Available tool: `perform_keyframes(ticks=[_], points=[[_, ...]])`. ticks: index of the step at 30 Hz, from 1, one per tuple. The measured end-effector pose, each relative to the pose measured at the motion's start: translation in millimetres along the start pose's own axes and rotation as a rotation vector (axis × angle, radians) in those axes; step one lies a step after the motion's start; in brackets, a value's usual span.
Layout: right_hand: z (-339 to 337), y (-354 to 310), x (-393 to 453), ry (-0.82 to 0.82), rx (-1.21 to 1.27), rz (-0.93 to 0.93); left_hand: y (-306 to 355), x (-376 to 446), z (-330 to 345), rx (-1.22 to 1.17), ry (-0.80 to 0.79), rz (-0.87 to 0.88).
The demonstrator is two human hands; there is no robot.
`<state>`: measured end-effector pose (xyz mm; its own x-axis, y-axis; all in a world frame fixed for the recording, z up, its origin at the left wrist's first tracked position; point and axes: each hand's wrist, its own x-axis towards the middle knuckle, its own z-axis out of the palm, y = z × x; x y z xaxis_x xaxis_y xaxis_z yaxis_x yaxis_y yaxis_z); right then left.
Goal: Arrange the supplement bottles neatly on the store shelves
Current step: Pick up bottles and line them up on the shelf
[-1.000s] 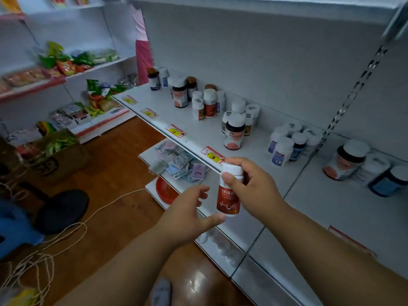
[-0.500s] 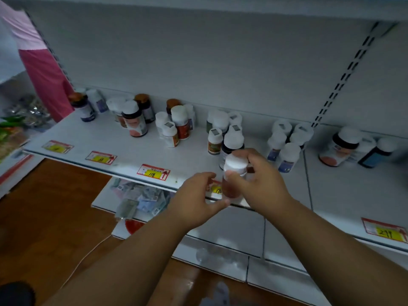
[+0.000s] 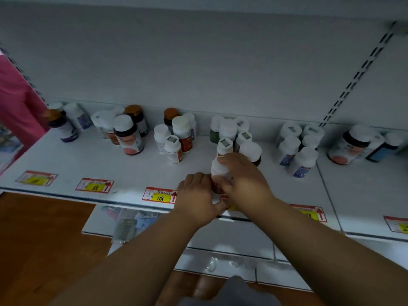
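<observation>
White metal shelving fills the head view, a pale back panel rising behind the main shelf (image 3: pixel 132 166), and a wooden floor (image 3: pixel 39 239) showing lower left. Supplement bottles stand in loose clusters along the rear of the shelf; price tags, one reading 118 (image 3: pixel 159 194), line its front edge.

Task item: a white-capped bottle with a red label (image 3: pixel 218 173) stands upright near the front edge, just ahead of a cluster of small white bottles (image 3: pixel 229 133). The right hand (image 3: pixel 245 180) grips it from above and the side, fingers curled over the cap and shoulder. The left hand (image 3: pixel 196 195) has its fingers curled against the bottle's lower body; its thumb reaches round the base. Whether the base has touched down cannot be told.

Handling, as judged: a small rigid plastic bottle, light, smooth-walled and somewhat slippery at the label. The cap and shoulder offer the surest hold; a tall narrow form will tip if pushed high up.

Clearance: open shelf lies to the left of the bottle, towards a small bottle with a square-marked cap (image 3: pixel 173 149). Directly behind, a larger dark bottle with a white cap (image 3: pixel 250 151) sits near the right hand's knuckles, so room rearward is tight. The front edge is just beside the left hand.
</observation>
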<state>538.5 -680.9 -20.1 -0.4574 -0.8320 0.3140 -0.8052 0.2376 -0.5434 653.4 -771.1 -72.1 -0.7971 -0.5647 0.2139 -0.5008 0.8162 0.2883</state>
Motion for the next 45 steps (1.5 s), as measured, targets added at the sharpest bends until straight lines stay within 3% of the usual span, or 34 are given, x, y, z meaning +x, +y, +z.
perform_keyframes(ticks=[5, 10, 15, 17, 19, 21, 28, 33, 35, 38, 42, 45], points=[[2.5, -8.7, -1.6, 0.085, -0.087, 0.054, -6.6, 5.8, -1.5, 0.014, -0.007, 0.070], [7.0, -20.3, -4.3, 0.279, -0.411, -0.070, -13.0, 5.0, -3.0, -0.006, -0.068, 0.097], [-12.9, -10.4, -1.5, 0.487, -0.467, -0.012, -24.8, 1.3, -9.4, -0.053, -0.107, 0.097], [-26.4, 4.7, 5.1, 0.373, -0.468, 0.145, -27.0, -0.8, -15.0, -0.082, -0.115, 0.094], [-31.8, 21.8, 10.2, 0.142, -0.374, 0.291, -25.7, -2.6, -21.2, -0.113, -0.117, 0.097], [-29.1, 33.8, 11.9, 0.048, -0.173, 0.335, -20.0, -4.1, -28.0, -0.153, -0.104, 0.106], [-39.7, 51.9, 6.6, 0.192, 0.106, 0.324, 37.6, -12.4, -46.2, -0.363, 0.056, 0.194], [-89.9, 62.7, -5.4, 0.241, 0.468, 0.338, 88.6, -13.9, -35.8, -0.553, 0.047, 0.003], [-107.3, 65.3, -10.6, 0.222, 0.616, 0.341, 108.1, -10.8, -35.0, -0.725, -0.033, -0.135], [-126.9, 68.2, -22.2, 0.188, 0.725, 0.298, 134.9, -6.8, -27.3, -0.962, -0.210, -0.142], [-149.1, 77.9, -44.5, 0.156, 0.703, 0.320, 163.2, -6.6, -19.7, -1.158, -0.357, -0.143], [-172.9, 88.3, -60.6, 0.100, 0.678, 0.384, 177.4, -2.7, -10.3, -1.394, -0.559, -0.209]])
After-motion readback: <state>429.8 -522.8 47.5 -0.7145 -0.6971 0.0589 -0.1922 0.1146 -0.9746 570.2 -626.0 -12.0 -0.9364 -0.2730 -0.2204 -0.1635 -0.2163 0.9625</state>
